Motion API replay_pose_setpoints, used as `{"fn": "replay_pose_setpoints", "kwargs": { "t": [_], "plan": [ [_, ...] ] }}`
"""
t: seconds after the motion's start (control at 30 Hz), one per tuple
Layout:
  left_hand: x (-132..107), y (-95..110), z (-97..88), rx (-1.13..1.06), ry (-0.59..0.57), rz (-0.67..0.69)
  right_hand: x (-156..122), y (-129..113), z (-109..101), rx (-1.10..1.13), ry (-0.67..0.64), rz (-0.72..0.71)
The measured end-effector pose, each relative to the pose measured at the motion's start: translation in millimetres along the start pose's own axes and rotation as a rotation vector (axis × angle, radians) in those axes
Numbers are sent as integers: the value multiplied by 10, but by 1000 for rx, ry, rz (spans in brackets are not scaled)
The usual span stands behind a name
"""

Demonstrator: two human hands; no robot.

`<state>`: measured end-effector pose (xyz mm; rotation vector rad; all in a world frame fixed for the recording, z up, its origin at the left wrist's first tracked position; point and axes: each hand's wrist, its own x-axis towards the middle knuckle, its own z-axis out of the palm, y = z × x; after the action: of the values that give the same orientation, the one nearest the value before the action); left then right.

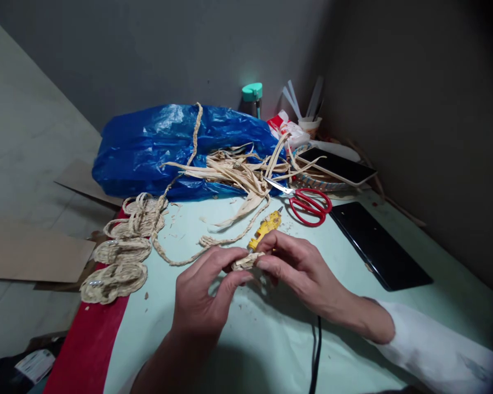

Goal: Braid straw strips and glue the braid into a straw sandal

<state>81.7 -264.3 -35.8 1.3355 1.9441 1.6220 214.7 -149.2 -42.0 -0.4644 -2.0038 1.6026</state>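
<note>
A small coil of braided straw cord (pixel 245 262) is pinched between my two hands over the pale green tabletop. My left hand (pixel 203 290) grips its left side with thumb and forefinger, while my right hand (pixel 299 271) pinches its right side. Just beyond the fingers lies a yellow glue gun (pixel 266 229), partly hidden by my right hand. A long straw braid (pixel 173 262) runs across the table behind my left hand. Further back, red-handled scissors (pixel 310 207) rest with their blades over dry straw strips (pixel 238 172).
Several braided straw slippers (pixel 117 282) line the left edge over red cloth (pixel 92 334). Behind stands a blue plastic bag (pixel 148 148). At right lie a black flat panel (pixel 382 246) and a phone-like device (pixel 339 165) on a basket. A black cable (pixel 317 355) crosses the front.
</note>
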Motion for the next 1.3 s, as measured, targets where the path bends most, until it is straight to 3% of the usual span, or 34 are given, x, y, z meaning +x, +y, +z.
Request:
{"fn": "replay_pose_setpoints", "kwargs": {
  "t": [0.17,0.33,0.53,0.8,1.07,1.2,1.3],
  "plan": [
    [3,-6,-20,41,46,28,29,-32,-33,93,-139,138],
    [-2,-11,-17,-44,-5,-35,36,-51,-57,1,-179,80],
    [-17,15,-17,-73,8,-4,50,-31,-109,-151,-247,-94],
    [3,46,-22,-75,6,1,38,-59,-126,-211,-270,-53],
    [10,43,-32,-136,-20,-127,-31,-59,-39,-188,-152,-155],
    [72,-9,-73,-278,-159,-300,-50,-16,-15,-170,-75,-90],
    [121,-57,-87,-439,-272,-348,-30,33,-24,-80,-15,33]
  ]
}}
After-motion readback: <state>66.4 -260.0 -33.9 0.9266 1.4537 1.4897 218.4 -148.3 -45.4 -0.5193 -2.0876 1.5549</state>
